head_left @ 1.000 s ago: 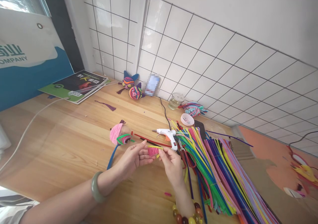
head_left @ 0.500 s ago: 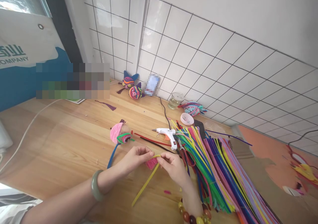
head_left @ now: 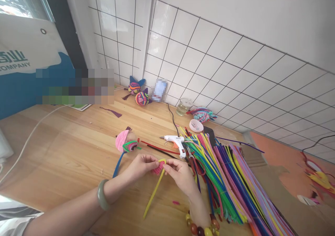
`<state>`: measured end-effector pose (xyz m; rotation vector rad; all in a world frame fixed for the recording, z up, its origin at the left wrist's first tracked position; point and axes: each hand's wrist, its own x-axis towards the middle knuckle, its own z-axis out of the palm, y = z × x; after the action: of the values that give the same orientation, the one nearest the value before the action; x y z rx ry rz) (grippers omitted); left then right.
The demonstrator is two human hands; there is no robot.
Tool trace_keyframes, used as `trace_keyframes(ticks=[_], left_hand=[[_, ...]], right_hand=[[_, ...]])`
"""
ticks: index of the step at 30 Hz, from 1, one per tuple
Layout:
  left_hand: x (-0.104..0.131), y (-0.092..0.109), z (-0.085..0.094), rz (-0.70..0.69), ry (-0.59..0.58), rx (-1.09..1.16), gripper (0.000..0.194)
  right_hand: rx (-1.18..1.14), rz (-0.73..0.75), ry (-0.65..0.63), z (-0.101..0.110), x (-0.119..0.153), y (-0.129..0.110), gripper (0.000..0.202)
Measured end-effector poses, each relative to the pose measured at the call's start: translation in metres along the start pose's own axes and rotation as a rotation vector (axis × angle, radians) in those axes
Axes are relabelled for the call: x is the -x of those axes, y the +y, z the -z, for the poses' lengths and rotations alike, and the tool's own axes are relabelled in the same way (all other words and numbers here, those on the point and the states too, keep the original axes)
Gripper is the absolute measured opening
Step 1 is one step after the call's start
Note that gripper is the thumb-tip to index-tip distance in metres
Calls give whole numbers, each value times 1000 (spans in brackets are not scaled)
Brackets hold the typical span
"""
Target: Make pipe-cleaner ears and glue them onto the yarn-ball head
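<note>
Pink piece (head_left: 157, 169) is right between the two hands, just above the table (head_left: 78, 162), with a yellow strip (head_left: 153, 198) bent over its top edge and the loose end dangling down toward the wearer. Left hand (head_left: 143, 166) has it in a narrow pinch, thumb pointing right, fingers curled in behind. Right hand (head_left: 181, 175) is pinched pretty tight too, thumb and index on the yellow strip at the other side, so the thumbs nearly meet. Can't really tell what the curled fingers underneath are touching.

Arm-wise, the left one slants in low from the left with a green bangle (head_left: 103, 194) round the wrist, and the right one comes up from below, tipped left, beads (head_left: 202, 229) on that wrist.

Around the hands: a white glue gun (head_left: 176, 141) lies just beyond them, nozzle pointing left. Pink ball (head_left: 121, 140) sits past the left hand, off to its left. Big pile of pipe cleaners (head_left: 225, 180) is just right of the right hand, and a little pink scrap (head_left: 176, 202) lies nearer the wearer, below that hand.
</note>
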<state>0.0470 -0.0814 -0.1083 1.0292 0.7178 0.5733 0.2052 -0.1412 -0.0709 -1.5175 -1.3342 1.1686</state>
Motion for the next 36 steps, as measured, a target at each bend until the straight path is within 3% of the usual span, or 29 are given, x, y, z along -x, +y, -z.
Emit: trace_keyframes(ticks=[10,26,36], left_hand=[[0,-2,1,1,19,106,24],[0,0,-1,-14,61,22,29],[6,12,-5,80,-147,4,34]], right_hand=[[36,-6,98,-7,-3,7,27],[99,-28,92,-9,-4,8,30],[172,-35,-20,4,3,-4,25]])
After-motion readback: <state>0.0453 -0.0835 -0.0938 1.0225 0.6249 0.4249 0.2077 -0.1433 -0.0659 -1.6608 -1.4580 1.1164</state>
